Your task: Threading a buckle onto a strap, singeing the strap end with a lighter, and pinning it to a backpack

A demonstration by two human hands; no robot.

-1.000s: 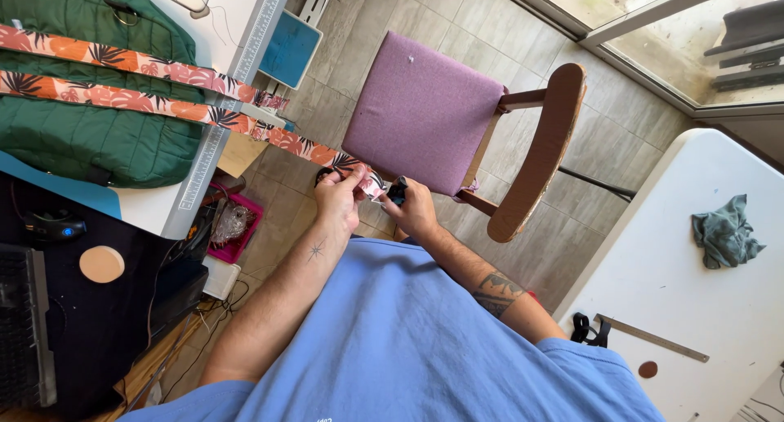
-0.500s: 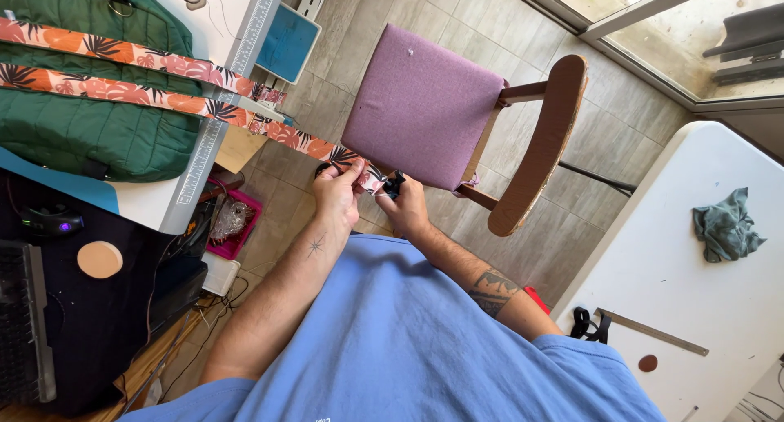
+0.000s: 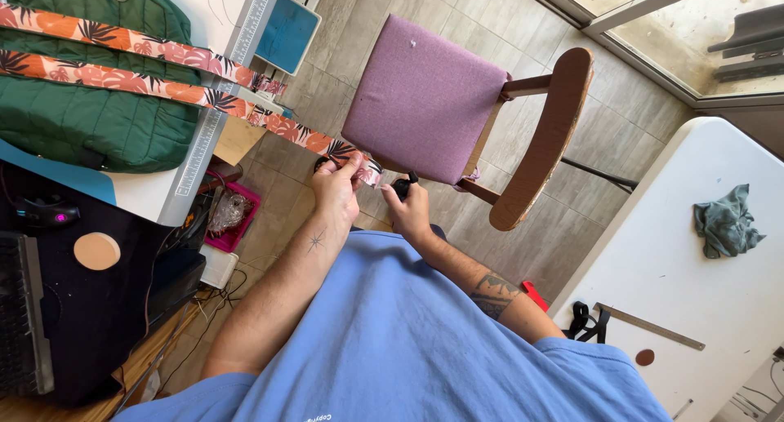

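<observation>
Head view, looking down over my blue shirt: my left hand (image 3: 336, 189) pinches the loose end of an orange floral strap (image 3: 245, 112) between thumb and fingers. The strap runs from a green bag (image 3: 73, 120) on the table (image 3: 155, 197) at far left, sagging to my grip. My right hand (image 3: 412, 214), just beside, is closed around a small black piece (image 3: 402, 185). Since a moment ago both hands have stayed together here, near a purple chair (image 3: 425, 95)
</observation>
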